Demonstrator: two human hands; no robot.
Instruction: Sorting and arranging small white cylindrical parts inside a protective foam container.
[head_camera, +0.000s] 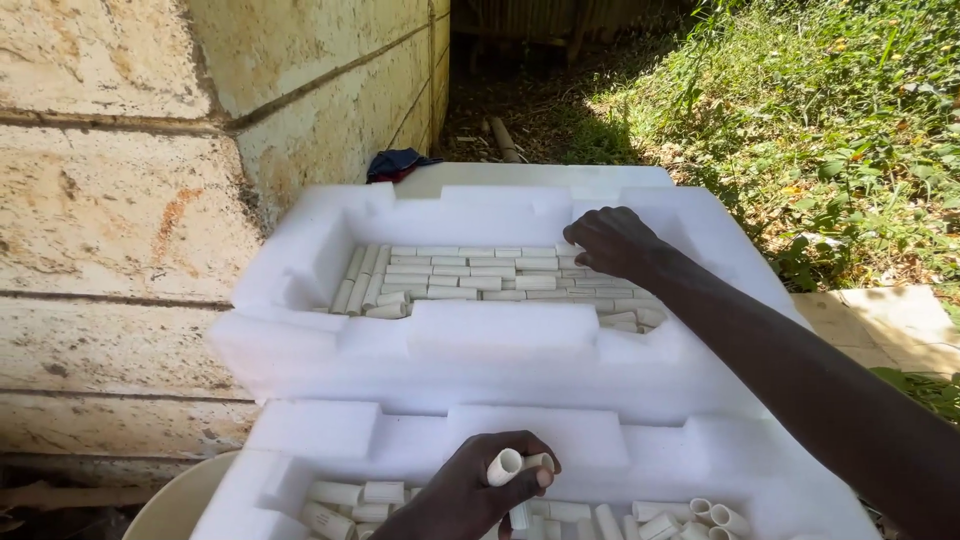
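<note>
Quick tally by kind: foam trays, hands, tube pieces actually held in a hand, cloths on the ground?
Foam trays: 2, far tray, near tray
Hands: 2, left hand, right hand
Tube pieces in the left hand: 2
Cloths: 1
Total: 7

A wall of large, rough stone blocks (110, 230), pale yellow and joined by dark mortar lines, is seen on the left, lit by strong sunlight. A narrow dirt passage (520, 110) along its far end is left in shade. On the right, a slope of green grass and weeds (820, 110) is brightly lit. A pale paving slab (885, 320) is laid below the grass.
</note>
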